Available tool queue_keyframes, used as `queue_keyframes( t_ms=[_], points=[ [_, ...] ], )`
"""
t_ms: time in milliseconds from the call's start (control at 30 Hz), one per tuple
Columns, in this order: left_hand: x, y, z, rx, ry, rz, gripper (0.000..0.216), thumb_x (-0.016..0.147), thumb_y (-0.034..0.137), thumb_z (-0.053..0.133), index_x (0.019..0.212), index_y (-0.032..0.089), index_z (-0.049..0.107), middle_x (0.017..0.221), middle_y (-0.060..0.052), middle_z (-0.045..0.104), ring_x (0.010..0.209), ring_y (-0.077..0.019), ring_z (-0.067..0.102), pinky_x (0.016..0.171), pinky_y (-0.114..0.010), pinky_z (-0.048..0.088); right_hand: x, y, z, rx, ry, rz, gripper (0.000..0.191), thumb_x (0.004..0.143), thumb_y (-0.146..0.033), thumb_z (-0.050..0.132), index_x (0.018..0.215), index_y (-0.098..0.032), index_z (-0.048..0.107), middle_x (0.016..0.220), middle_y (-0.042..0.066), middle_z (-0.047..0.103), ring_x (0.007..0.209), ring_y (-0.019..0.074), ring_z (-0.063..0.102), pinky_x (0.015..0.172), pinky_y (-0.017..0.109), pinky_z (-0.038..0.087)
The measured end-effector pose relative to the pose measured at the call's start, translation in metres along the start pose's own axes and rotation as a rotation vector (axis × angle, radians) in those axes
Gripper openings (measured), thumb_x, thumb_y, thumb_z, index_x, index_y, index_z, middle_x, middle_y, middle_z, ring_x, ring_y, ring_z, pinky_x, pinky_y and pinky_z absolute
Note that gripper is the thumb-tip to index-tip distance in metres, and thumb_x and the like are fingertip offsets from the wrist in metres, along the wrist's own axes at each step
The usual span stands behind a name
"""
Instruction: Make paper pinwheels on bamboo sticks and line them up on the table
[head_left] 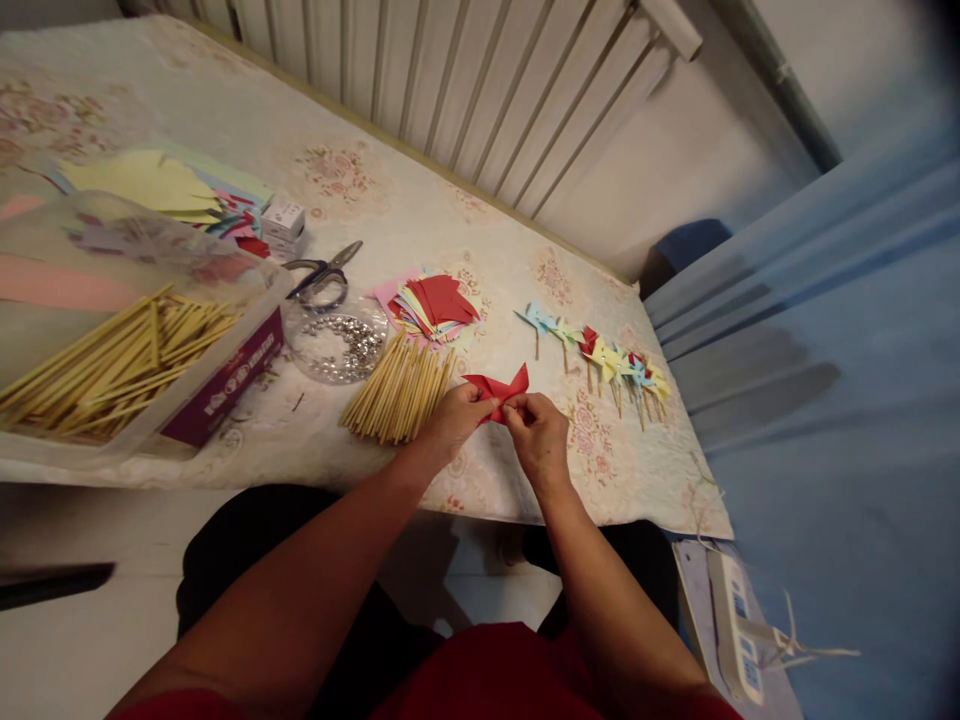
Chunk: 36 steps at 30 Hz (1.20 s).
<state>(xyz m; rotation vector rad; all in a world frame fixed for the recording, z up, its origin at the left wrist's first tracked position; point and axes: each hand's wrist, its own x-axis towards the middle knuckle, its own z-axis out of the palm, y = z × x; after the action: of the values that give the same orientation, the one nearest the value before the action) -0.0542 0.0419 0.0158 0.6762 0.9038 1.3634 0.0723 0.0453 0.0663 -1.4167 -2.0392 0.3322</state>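
Between my two hands is a red paper pinwheel (513,387), its points folded in toward the centre. My left hand (459,418) pinches it from the left side. My right hand (541,430) is closed at its centre and right edge; whether a small pin sits between those fingertips is too small to tell. Just left of my left hand lies a bundle of thin wooden sticks (397,392). Behind the sticks is a stack of cut paper pieces (433,305), red on top. A clear round dish of metal pins (341,345) stands left of them.
Several finished pinwheels on sticks (611,360) lie in a row at the right. Scissors (326,275) rest behind the dish. A clear plastic box (259,345) with more sticks fills the left, near small white boxes (283,220). A power strip (735,625) sits at lower right.
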Motion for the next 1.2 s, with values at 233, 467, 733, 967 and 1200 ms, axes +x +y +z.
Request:
queue_keyframes(
  t_ms=[233,467,733,967,1200],
  points=[
    [-0.003,0.003,0.001,0.003,0.003,0.0,0.016,0.068,0.027,0.067,0.072,0.013,0.059,0.067,0.002,0.056,0.061,-0.0087,0.047,0.059,-0.024,0.034,0.0,0.001,0.001,0.009,-0.008,-0.015,0.013,0.08,-0.025,0.057,0.072,-0.02,0.065,0.068,0.0,0.061,0.064,0.0147,0.054,0.065,0.028,0.041],
    [0.0,-0.002,0.001,-0.035,-0.021,0.008,0.017,0.068,0.025,0.066,0.078,0.013,0.062,0.072,0.0,0.061,0.067,-0.0105,0.053,0.066,-0.025,0.041,-0.001,0.004,0.001,0.004,-0.015,-0.008,0.01,0.08,-0.024,0.059,0.073,-0.02,0.066,0.068,0.0,0.062,0.064,0.0147,0.055,0.065,0.028,0.041],
    [0.003,-0.008,-0.001,0.029,0.009,0.033,0.013,0.07,0.024,0.065,0.069,0.015,0.056,0.065,0.002,0.055,0.06,-0.009,0.049,0.06,-0.024,0.038,0.0,0.005,0.003,-0.007,-0.037,0.002,0.011,0.08,-0.024,0.058,0.073,-0.02,0.066,0.069,0.0,0.062,0.064,0.0149,0.054,0.064,0.028,0.041],
    [0.004,-0.011,-0.002,0.105,0.024,0.035,0.01,0.071,0.023,0.062,0.069,0.015,0.057,0.066,0.001,0.056,0.061,-0.0103,0.05,0.061,-0.024,0.039,0.002,0.003,0.003,-0.02,-0.066,0.012,0.012,0.08,-0.024,0.057,0.072,-0.02,0.066,0.071,0.001,0.064,0.063,0.0148,0.055,0.065,0.028,0.041],
    [-0.004,0.004,-0.001,0.362,0.077,0.066,0.015,0.071,0.023,0.059,0.06,0.017,0.05,0.058,0.004,0.047,0.057,-0.0103,0.041,0.055,-0.025,0.029,0.008,0.001,-0.004,-0.127,-0.17,-0.057,0.014,0.08,-0.023,0.055,0.069,-0.02,0.064,0.072,0.001,0.063,0.067,0.0149,0.055,0.065,0.027,0.039]
  ],
)
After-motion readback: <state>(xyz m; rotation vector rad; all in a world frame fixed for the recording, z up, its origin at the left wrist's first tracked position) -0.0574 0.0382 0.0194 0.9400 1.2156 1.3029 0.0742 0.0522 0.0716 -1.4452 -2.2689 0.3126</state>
